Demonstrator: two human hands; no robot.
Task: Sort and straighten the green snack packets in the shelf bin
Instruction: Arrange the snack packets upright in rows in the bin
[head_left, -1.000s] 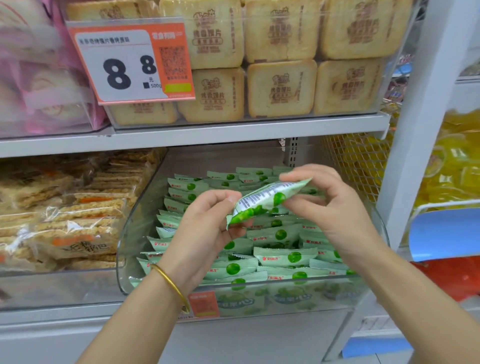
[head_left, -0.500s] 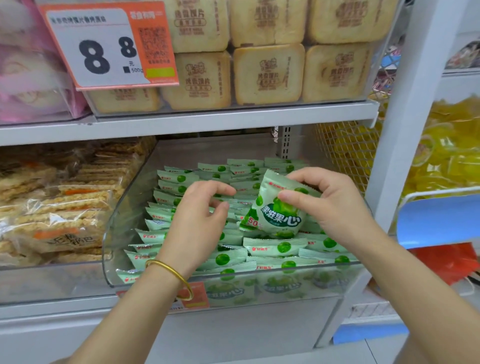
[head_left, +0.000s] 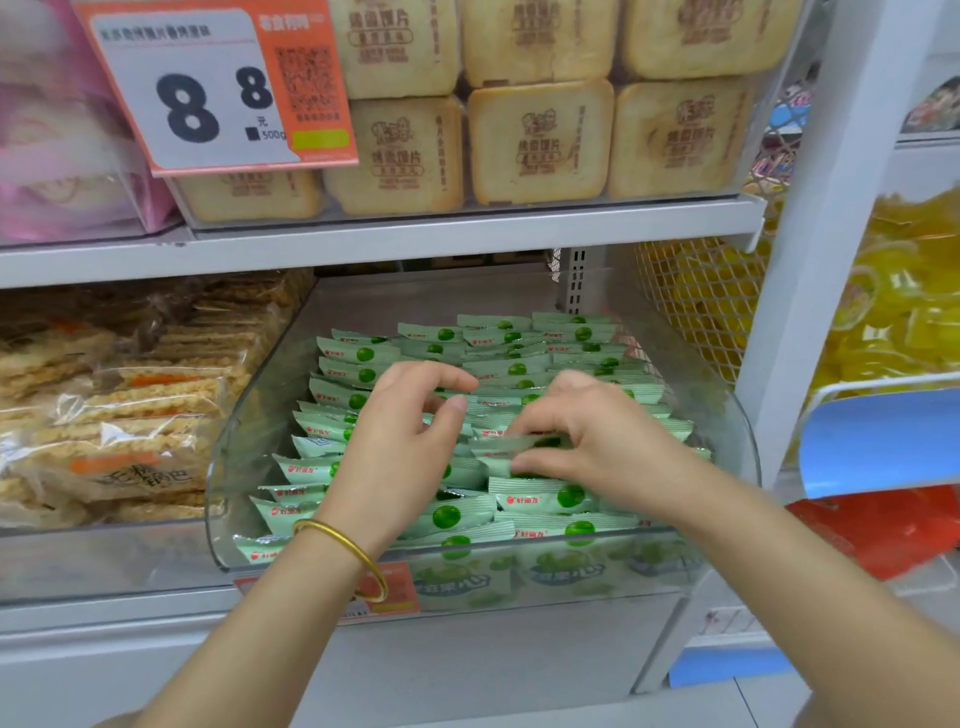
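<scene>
Packet (head_left: 521, 445) (blurred) seemingly under right fingers (head_left: 561, 423)

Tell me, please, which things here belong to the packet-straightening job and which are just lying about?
Job: green snack packets, pinched packet in right hand, left hand, clear bin.
Lying about: price tag, toast blocks, rice cracker packs, yellow sweets.

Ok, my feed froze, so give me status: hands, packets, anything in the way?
Right hand pinches one green packet, low on the packet rows in the bin. Left hand loose beside it, holds nothing. Nothing seen blocking.
</scene>
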